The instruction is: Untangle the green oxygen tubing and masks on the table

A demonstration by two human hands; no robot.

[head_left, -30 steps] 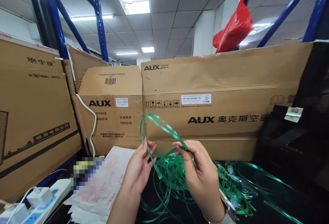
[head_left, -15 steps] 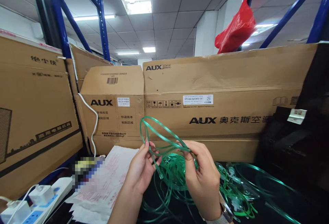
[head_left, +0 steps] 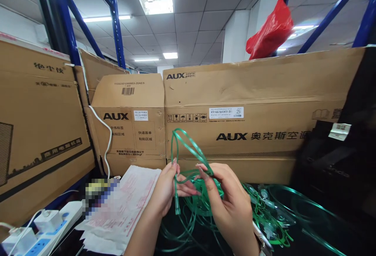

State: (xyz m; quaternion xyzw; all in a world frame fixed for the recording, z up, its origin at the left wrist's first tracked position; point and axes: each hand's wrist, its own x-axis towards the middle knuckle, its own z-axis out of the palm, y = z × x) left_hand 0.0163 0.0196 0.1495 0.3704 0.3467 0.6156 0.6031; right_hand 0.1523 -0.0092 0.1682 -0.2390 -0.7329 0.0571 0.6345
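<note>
Looped green clear tubing [head_left: 192,148] rises between my hands in front of the boxes. My left hand [head_left: 167,187] pinches one strand between thumb and fingers, and a short end with a connector [head_left: 177,209] hangs below it. On the other side, my right hand [head_left: 225,197] grips the gathered strands between thumb and forefinger; a watch is on that wrist. Behind and beneath the hands lies a tangled pile of the same green tubing [head_left: 188,232], partly hidden by the right hand.
More green tubing with clear plastic parts [head_left: 272,216] lies at the right. White printed sheets [head_left: 120,209] are at the left, beside a power strip [head_left: 66,213] with plugs. Cardboard boxes [head_left: 258,87] wall the back, and a red bag [head_left: 272,30] hangs above.
The held loop has become narrower, and both hands have come closer together, the left moving right. The connector end now hangs straight down under the left hand.
</note>
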